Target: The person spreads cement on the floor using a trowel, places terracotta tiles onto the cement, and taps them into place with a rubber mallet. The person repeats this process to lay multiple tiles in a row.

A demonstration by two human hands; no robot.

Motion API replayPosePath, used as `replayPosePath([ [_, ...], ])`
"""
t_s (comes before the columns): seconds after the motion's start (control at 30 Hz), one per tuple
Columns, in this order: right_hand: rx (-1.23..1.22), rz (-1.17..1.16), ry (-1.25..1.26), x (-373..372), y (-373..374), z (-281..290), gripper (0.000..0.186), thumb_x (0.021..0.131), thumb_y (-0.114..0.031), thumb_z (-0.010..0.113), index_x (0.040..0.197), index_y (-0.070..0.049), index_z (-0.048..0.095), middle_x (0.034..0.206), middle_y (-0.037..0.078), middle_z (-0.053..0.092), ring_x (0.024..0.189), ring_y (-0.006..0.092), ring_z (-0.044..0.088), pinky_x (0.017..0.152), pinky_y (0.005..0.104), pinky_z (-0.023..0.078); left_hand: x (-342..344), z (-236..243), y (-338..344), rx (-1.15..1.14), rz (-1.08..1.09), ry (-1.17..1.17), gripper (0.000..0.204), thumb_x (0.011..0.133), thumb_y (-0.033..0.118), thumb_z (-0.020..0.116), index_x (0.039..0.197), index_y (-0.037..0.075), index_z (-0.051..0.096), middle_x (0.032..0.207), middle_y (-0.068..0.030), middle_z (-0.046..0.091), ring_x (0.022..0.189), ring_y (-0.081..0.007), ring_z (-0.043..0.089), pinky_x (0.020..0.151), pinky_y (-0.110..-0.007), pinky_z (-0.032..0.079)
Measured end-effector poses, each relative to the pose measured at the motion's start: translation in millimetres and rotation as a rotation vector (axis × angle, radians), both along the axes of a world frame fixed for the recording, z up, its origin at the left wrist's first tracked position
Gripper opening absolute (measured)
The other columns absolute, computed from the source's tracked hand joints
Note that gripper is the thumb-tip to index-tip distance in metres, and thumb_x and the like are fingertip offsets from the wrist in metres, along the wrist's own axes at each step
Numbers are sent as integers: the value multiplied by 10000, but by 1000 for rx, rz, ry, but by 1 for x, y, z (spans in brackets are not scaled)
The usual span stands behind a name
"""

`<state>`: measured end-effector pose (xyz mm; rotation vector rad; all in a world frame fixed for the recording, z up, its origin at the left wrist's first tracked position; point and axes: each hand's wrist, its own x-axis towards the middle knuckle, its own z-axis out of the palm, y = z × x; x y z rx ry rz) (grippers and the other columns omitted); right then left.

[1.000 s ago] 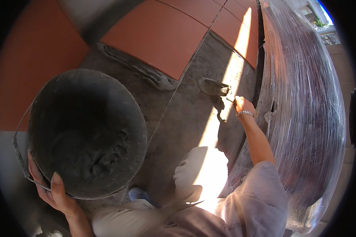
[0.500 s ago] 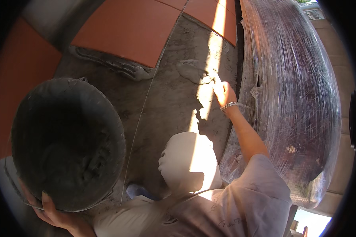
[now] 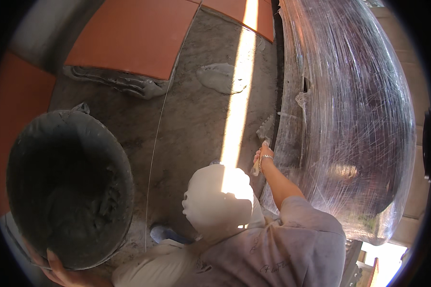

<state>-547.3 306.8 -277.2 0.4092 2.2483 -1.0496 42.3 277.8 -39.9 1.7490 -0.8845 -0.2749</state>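
Note:
My left hand grips the near rim of a large black bucket, thumb over the lip and fingers against the outside. Inside the tilted bucket lies wet grey mortar, mostly in shadow. My right hand does not show. In front of me bends a co-worker in a white cap and a stained shirt. The co-worker's hand, with a bracelet at the wrist, holds a notched trowel low over the floor near its right edge.
Orange tiles lie at the far side, with mortar ridges along one tile's near edge. A mortar patch sits on the rough floor. A taut string crosses it lengthwise. A plastic-wrapped stack stands at right.
The co-worker's hand has drawn back from the mortar patch toward the near right, and the trowel shows clearly. The bucket sits slightly lower and further left in view, still in my left hand.

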Motion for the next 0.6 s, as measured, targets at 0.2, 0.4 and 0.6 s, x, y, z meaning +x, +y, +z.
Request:
replayPosePath([
  [0.2, -115, 529, -108, 48, -26, 27, 349, 991, -432, 525, 863, -107, 537, 591, 4, 519, 415, 132, 456, 381, 296, 385, -15, 4, -5, 39, -56, 1, 671, 853, 258, 599, 1406, -94, 455, 1409, -203, 504, 1302, -292, 467, 1109, -389, 317],
  [0.4, -450, 746, -205, 83, -93, 51, 309, 998, -350, 537, 879, -67, 571, 597, 19, 506, 447, 127, 480, 395, 288, 400, -5, 4, -6, -89, -199, 152, 776, 781, 295, 614, 1410, -117, 422, 1380, -234, 506, 1280, -319, 488, 1091, -413, 353],
  [0.6, -602, 1556, -6, 157, -160, 131, 310, 998, -342, 536, 975, -35, 571, 594, 3, 509, 466, 84, 461, 434, 238, 380, 20, -1, 3, -86, -230, 111, 805, 763, 258, 718, 1398, -134, 415, 1398, -163, 483, 1304, -245, 455, 1113, -370, 309],
])
